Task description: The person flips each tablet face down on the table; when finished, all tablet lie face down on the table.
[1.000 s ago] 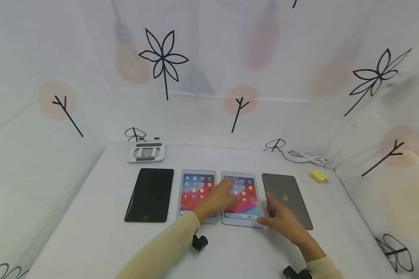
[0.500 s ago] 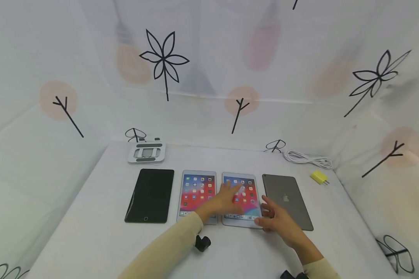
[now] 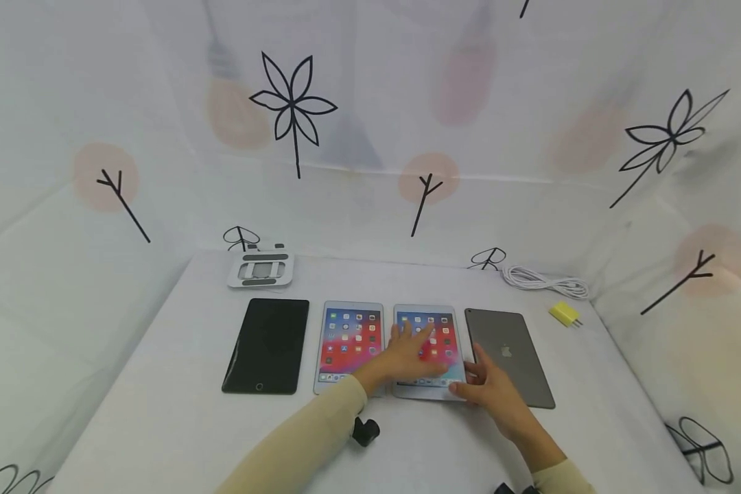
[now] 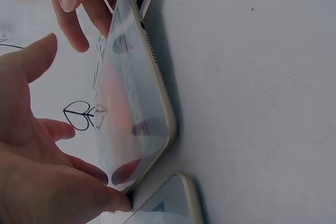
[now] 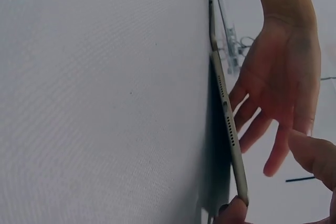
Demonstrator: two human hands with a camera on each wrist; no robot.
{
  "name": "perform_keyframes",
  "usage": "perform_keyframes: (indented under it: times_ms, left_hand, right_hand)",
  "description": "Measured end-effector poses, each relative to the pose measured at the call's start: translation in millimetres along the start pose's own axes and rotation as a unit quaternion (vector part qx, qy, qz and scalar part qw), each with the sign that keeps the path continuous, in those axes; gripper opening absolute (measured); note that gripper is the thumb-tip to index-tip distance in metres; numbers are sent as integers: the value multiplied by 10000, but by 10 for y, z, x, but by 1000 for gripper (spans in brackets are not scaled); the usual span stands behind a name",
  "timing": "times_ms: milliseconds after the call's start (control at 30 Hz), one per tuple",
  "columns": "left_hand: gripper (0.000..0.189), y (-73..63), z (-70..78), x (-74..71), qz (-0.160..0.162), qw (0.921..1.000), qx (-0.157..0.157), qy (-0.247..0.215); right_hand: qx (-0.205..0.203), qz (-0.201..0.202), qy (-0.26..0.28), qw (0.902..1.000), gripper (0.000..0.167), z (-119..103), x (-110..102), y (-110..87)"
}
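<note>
My left hand (image 3: pixel 407 358) spreads its fingers over the lit screen of the white tablet (image 3: pixel 415 391), third from the left. In the left wrist view its lowest fingertip is right at the edge of that tablet (image 4: pixel 118 93). At the opposite edge my right hand (image 3: pixel 500 398) holds the tablet's near right corner, with fingertips (image 5: pixel 234 211) tucked under the rim and the thumb above it. The tablet tilts, its right side raised off the table, with a shadow below. A grey tablet (image 3: pixel 509 350), back up, lies just behind the right hand.
Another lit white tablet (image 3: pixel 350 343) lies to the left, then a black tablet (image 3: pixel 267 346) with a dark screen. Along the back stand a white folding stand (image 3: pixel 261 269), a coiled white cable (image 3: pixel 543 281) and a yellow charger plug (image 3: pixel 565 313). A patterned cloth wall (image 3: pixel 358 137) encloses the table.
My left hand has moved right across the lit screen, its fingers spreading. My right hand's fingers have slipped to the tablet's right edge, and that side has risen slightly.
</note>
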State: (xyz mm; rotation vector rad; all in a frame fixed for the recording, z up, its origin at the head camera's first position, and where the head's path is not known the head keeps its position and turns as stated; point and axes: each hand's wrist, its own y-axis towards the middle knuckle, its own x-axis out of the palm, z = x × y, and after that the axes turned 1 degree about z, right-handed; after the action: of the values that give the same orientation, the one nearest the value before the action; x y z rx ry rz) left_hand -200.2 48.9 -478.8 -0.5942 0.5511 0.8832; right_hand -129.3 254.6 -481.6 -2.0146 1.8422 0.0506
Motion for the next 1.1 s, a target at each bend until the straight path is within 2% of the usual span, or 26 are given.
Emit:
perform_keyframes:
  times_ms: [167, 333, 467, 600, 833, 967, 1100]
  left_hand:
    - [94, 15, 26, 7, 36, 9999, -70, -106]
    - [93, 29, 47, -8, 96, 9997, -142, -181]
    - [94, 23, 44, -41, 74, 9998, -138, -159]
    - [96, 14, 22, -76, -13, 9999, -50, -148]
    - [97, -25, -11, -123, -97, 9993, 158, -323]
    - [100, -45, -56, -143, -93, 9973, 543, -487]
    - [107, -48, -104, -162, -128, 9841, 1242, -1260]
  right_hand:
    - [-83, 46, -70, 9999, 106, -9, 10, -5]
    - [-409, 26, -64, 9991, 106, -31, -1, -24]
    - [-961, -169, -116, 9952, 106, -8, 17, -32]
    - [-1615, -415, -356, 9854, 105, 30, 48, -20]
    - [-2388, -408, -382, 9694, 99, 58, 113, 26]
    - [-2637, -453, -311, 9630, 98, 27, 172, 60]
    - [-2782, -627, -352, 9578, 96, -70, 191, 89]
